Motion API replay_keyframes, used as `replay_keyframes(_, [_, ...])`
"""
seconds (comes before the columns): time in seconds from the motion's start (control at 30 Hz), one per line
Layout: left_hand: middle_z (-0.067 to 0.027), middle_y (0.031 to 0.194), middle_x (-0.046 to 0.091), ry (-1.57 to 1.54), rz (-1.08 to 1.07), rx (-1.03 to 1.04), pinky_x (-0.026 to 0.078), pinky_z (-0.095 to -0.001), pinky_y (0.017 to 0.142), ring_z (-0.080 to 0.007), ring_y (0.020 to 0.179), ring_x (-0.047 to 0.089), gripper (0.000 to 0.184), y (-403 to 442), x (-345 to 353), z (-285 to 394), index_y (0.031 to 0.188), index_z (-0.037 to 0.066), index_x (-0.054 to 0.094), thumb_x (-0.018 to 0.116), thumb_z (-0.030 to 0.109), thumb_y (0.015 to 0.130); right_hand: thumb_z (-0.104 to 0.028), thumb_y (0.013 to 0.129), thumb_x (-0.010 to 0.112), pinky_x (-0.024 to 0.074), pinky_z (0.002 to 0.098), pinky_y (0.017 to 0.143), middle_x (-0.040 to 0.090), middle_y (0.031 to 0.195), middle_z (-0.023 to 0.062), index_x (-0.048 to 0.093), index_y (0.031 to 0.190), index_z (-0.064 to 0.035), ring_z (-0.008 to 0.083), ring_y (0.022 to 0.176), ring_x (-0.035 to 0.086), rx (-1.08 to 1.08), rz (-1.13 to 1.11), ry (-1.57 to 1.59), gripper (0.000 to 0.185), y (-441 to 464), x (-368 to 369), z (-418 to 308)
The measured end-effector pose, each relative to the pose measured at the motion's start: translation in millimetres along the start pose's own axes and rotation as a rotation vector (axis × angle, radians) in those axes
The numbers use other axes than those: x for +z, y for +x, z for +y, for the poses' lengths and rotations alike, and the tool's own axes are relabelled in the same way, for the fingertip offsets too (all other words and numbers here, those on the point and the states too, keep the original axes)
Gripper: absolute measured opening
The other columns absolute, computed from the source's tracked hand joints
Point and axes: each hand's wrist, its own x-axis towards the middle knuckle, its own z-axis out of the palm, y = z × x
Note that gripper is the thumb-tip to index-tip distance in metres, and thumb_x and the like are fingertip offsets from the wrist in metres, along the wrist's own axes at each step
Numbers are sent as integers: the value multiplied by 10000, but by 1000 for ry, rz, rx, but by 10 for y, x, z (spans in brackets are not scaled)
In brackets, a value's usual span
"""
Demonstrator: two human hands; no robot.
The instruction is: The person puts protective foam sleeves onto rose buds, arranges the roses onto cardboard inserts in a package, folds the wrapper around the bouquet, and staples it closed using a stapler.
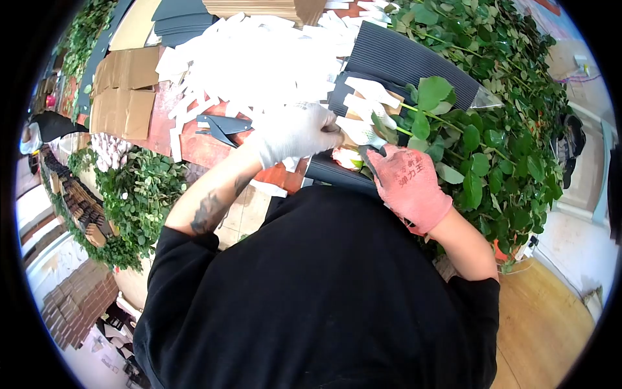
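Black shirt (317, 279) at bottom centre; reaching up with left hand (293, 135) curled narrow, right hand (412, 187) angled inward beside pinkish rose (348, 159), grip unclear.

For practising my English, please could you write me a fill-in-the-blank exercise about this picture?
Near the flower head, the pink glove with writing is on the ____ hand.
The white glove is on the ____ hand.
The person's shirt is ____.
The leaves are ____.

Missing words: right; left; black; green.
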Motion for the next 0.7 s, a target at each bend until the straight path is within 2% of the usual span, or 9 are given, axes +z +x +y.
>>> replay_keyframes(0.07, [-98, 771, 664, 451, 206, 135, 499, -359, 658, -239, 741, 657, 190, -253, -114, 269, 849, 75, 669, 621, 254, 807, -156, 744, 608, 484, 397, 680, 606, 905, 129, 609, 1075, -77, 297, 766, 605, 19, -13, -19, 341, 6, 15, 0])
replay_keyframes(0.1, [-98, 771, 664, 450, 203, 140, 499, -359, 658, -239, 741, 657, 190, -341, -108, 355, 849, 75, 669, 621, 254, 807, -154, 743, 608, 483, 399, 675, 604, 895, 127, 612, 1067, -75, 298, 763, 604, 28, -17, -26, 334, 11, 16, 3])
replay_keyframes(0.17, [-61, 928, 666, 382, 99, 513, 512, -355, 674, -231, 820, 657, 214, -511, -43, 466, 971, 119, 657, 585, 253, 820, -159, 747, 607, 478, 402, 684, 597, 886, 108, 603, 1068, -88, 293, 778, 603, 73, -17, 80, 329, 25, 6, 9])
replay_keyframes(0.2, [-28, 1060, 637, 357, 96, 566, 521, -333, 675, -214, 850, 654, 283, -536, 58, 460, 1080, 147, 624, 577, 264, 827, -159, 747, 607, 478, 402, 684, 597, 886, 108, 603, 1068, -88, 293, 778, 603, 64, -22, 80, 329, 17, -16, 7])
replay_keyframes(0.3, [-30, 1075, 634, 368, 80, 565, 521, -330, 683, -204, 876, 652, 287, -527, 129, 406, 1081, 139, 629, 574, 267, 831, -202, 756, 626, 474, 399, 700, 600, 931, 99, 589, 1089, -111, 281, 788, 601, 34, -122, -19, 348, 51, -134, -17])
replay_keyframes(0.37, [-25, 1110, 629, 375, 6, 516, 522, -329, 697, -208, 873, 655, 285, -535, 137, 418, 1077, 128, 635, 566, 272, 841, -253, 756, 649, 473, 389, 715, 592, 1021, 84, 573, 1125, -134, 260, 817, 600, 155, 111, -218, 396, 114, -213, -70])
replay_keyframes(0.5, [-23, 1093, 634, 284, 73, 547, 522, -329, 701, -213, 860, 658, 273, -546, 168, 345, 1053, 117, 641, 591, 264, 828, -260, 744, 670, 486, 368, 743, 562, 1123, 82, 562, 1161, -119, 248, 878, 601, 78, -70, -55, 453, 72, -2, 166])
replay_keyframes(0.57, [-40, 1070, 637, 171, 155, 584, 522, -324, 702, -227, 846, 658, 261, -574, 186, 304, 1038, 115, 641, 617, 250, 816, -120, 762, 559, 483, 333, 670, 585, 1011, 111, 616, 1054, -63, 235, 784, 603, 109, -49, -116, 303, 121, -21, 60])
replay_keyframes(0.7, [-80, 1014, 639, 227, 424, 556, 517, -328, 693, -254, 830, 650, 265, -376, -26, 207, 1015, 99, 638, 645, 260, 804, -121, 751, 550, 484, 332, 670, 575, 1020, 110, 615, 1078, -105, 243, 796, 603, 179, -119, -99, 333, 123, -24, 31])
